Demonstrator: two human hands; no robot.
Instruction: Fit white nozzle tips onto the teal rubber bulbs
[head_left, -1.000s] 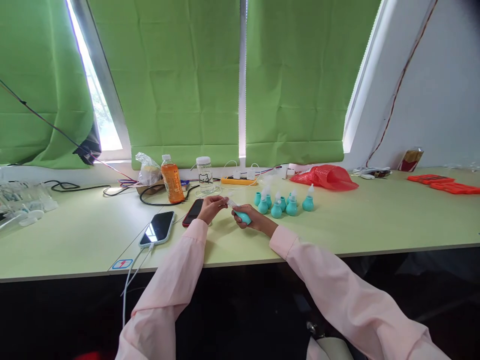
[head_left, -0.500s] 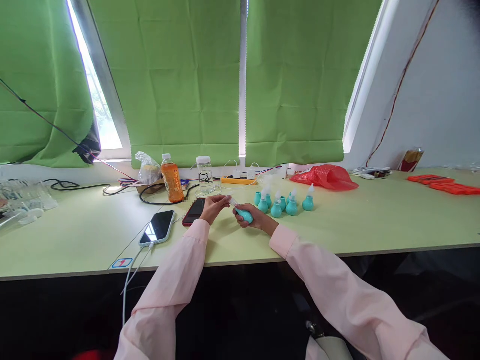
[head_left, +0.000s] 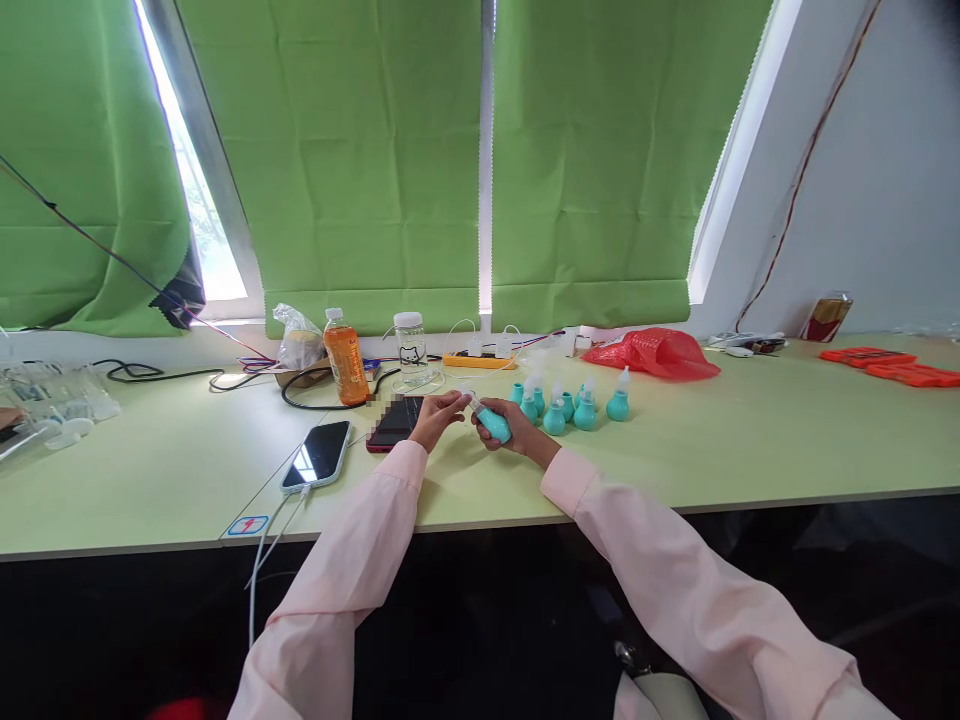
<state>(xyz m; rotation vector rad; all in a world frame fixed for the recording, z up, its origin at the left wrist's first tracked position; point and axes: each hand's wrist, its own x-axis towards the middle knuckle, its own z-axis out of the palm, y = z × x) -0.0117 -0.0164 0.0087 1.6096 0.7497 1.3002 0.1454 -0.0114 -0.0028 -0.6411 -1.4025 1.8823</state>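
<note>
In the head view, the right hand [head_left: 516, 428] is wrapping around a teal bulb [head_left: 495, 425]; the left hand [head_left: 441, 418] is pinching its clear nozzle [head_left: 474, 401] with the fingertips, so the bulb is sitting between both hands, above the table [head_left: 697, 440]; to do this well, I think the right hand should be gripping steadily without squeezing the body, and the left fingers should be working straight along the nozzle; the nozzle is pointing forward, toward the left hand; the long axis is slanting, its round end lying nearer and rightward; exact tilt I cannot tell.
</note>
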